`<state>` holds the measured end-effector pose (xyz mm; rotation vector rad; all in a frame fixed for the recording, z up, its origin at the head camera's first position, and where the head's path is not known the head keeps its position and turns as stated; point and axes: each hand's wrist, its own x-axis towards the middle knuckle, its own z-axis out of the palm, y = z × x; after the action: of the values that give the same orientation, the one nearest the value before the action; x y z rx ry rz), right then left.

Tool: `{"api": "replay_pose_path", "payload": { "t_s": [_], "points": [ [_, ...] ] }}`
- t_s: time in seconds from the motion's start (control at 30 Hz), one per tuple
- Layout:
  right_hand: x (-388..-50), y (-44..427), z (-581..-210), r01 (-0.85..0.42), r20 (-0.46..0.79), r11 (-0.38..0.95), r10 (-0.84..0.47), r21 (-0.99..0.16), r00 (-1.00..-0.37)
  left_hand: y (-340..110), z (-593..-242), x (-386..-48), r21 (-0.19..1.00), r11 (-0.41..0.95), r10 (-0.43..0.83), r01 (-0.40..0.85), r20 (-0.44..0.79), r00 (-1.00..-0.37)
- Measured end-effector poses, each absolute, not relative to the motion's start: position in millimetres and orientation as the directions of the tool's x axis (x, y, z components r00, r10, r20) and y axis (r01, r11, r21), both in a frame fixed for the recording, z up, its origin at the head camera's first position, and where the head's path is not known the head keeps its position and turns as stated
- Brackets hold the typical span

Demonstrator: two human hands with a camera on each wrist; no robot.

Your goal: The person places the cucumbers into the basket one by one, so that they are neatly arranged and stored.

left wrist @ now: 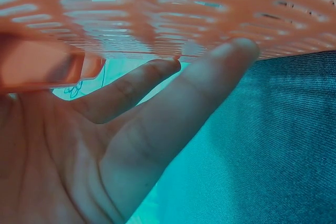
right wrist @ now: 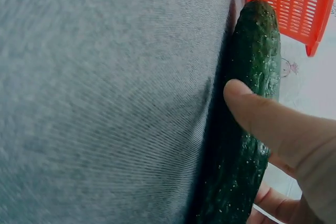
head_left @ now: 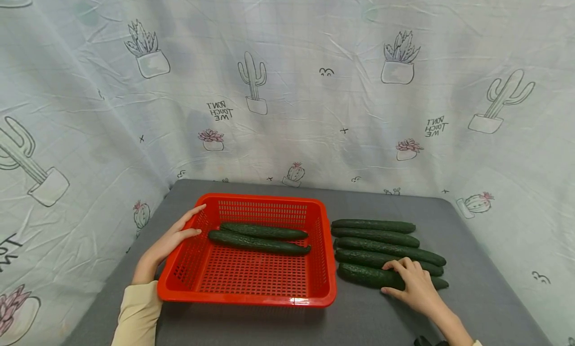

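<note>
At the left side of the red plastic basket [head_left: 331, 266], my left hand [head_left: 177, 233] grips the rim. Two of its digits reach over the rim, while in the left wrist view other fingers [left wrist: 173, 103] touch the slotted outer wall. Two cucumbers [head_left: 260, 242] lie side by side in the far half of the basket. To the right, my right hand [head_left: 415, 286] holds the nearest cucumber [head_left: 364, 276] of a row, thumb on the near side and fingers over the far side. That cucumber [right wrist: 254, 51] lies on the cloth in the right wrist view.
Several more cucumbers [head_left: 377, 236] lie roughly parallel beyond the held one, close to the basket's right wall. Grey cloth covers the table [head_left: 359, 321]. A pale curtain [head_left: 305, 86] printed with cacti hangs behind and at both sides. A dark object [head_left: 427, 341] shows at the bottom edge.
</note>
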<state>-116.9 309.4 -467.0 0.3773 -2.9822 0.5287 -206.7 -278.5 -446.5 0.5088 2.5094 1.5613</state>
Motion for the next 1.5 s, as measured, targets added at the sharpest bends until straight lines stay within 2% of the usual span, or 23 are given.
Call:
{"api": "replay_pose_path", "payload": {
  "t_s": [0.37, 0.77, 1.2, 1.5],
  "points": [
    [-116, 310, -477, -0.289, 0.192, 0.93, -0.248, -0.229, -0.95, -276, -443, -205, 0.89, 0.403, 0.359, 0.214, 0.062, -0.931],
    [-108, 309, -479, -0.286, 0.174, 0.937, -0.253, -0.202, -0.952, -278, -447, -207, 0.888, 0.416, 0.345, 0.198, 0.048, -0.937],
    [-104, 313, -482, -0.312, 0.127, 0.911, -0.287, -0.271, -0.949, -278, -447, -206, 0.886, 0.418, 0.348, 0.202, 0.05, -0.936],
    [-103, 312, -475, -0.363, 0.166, 0.891, -0.328, -0.271, -0.93, -278, -447, -207, 0.89, 0.413, 0.345, 0.196, 0.046, -0.938]
  ]
}}
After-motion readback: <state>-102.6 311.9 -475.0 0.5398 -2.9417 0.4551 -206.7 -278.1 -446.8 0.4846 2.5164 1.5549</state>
